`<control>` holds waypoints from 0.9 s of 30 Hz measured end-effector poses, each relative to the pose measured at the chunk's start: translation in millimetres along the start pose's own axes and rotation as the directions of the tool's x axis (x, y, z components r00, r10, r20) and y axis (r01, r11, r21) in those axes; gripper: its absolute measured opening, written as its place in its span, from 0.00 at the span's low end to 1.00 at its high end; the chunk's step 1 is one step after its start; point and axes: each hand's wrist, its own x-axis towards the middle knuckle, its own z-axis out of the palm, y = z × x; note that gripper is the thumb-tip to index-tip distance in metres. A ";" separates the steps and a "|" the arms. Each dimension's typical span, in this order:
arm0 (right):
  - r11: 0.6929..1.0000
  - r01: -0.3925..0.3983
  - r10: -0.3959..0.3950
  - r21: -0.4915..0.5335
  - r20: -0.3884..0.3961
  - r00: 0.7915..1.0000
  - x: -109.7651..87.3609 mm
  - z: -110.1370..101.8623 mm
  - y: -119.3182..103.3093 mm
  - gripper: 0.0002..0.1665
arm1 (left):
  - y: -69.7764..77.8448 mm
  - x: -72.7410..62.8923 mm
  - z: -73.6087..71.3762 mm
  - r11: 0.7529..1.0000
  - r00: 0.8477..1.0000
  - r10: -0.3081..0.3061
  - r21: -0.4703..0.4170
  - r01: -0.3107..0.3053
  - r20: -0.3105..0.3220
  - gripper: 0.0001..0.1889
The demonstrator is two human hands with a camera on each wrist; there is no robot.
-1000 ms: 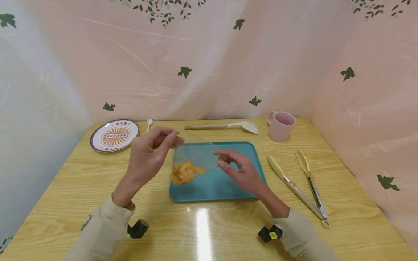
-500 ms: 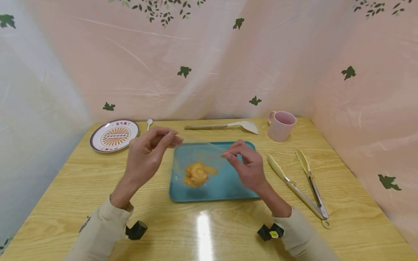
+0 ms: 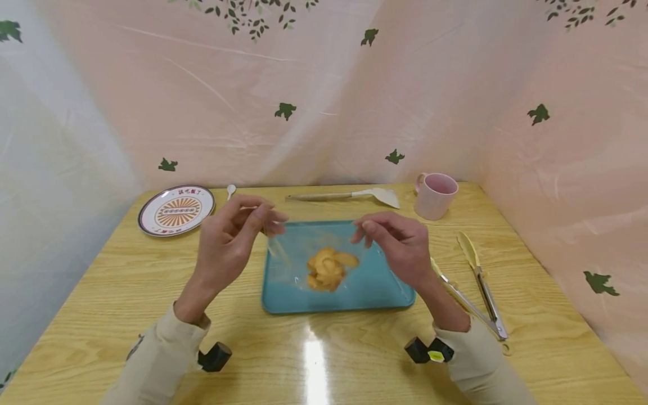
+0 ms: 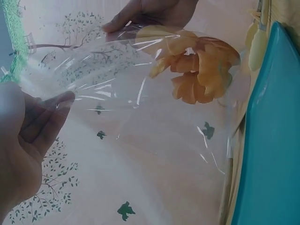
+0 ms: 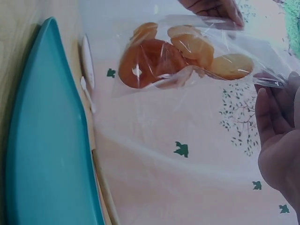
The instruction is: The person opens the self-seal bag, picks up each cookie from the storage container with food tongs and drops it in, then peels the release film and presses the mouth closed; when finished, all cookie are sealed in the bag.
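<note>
A clear plastic bag (image 4: 136, 93) hangs over the blue tray (image 3: 288, 308), apart from it in both wrist views. Inside its lower part lie several thin, curved, orange-yellow slices (image 3: 326, 269), bunched together. On the bag's left side, my left hand (image 3: 230, 239) pinches the upper film between thumb and fingers. Opposite it, my right hand (image 3: 400, 247) pinches the film on the right, fingers bent. The bag's top edge is hard to make out in the head view.
A patterned plate (image 3: 177, 211) and small white spoon (image 3: 231, 190) lie back left. Behind the tray lies a spatula (image 3: 344, 196). A pink mug (image 3: 436, 196) stands back right. Spread tongs (image 3: 481, 281) lie beside the right forearm, partly covered.
My right hand has moved right, away from the left one. The bag's contents have swung to the right, towards the tray's middle. My left hand has hardly moved.
</note>
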 end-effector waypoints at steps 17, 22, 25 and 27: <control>0.991 -0.055 0.052 0.118 0.034 0.998 9.6 0.9 -3.3 0.13 | 7.8 0.7 2.7 0.957 0.980 -0.195 -0.225 0.183 -0.035 0.06; 0.992 -0.051 0.048 0.113 0.027 0.998 11.3 1.2 -5.1 0.13 | 8.5 1.1 3.1 0.954 0.979 -0.202 -0.235 0.188 -0.033 0.06; 0.994 -0.051 0.049 0.100 0.025 0.998 11.6 1.0 -6.3 0.14 | 8.7 1.1 3.1 0.954 0.977 -0.213 -0.223 0.200 -0.035 0.06; 0.995 -0.049 0.048 0.083 0.022 0.999 11.4 0.6 -7.3 0.14 | 8.8 1.3 2.7 0.956 0.975 -0.220 -0.209 0.208 -0.034 0.06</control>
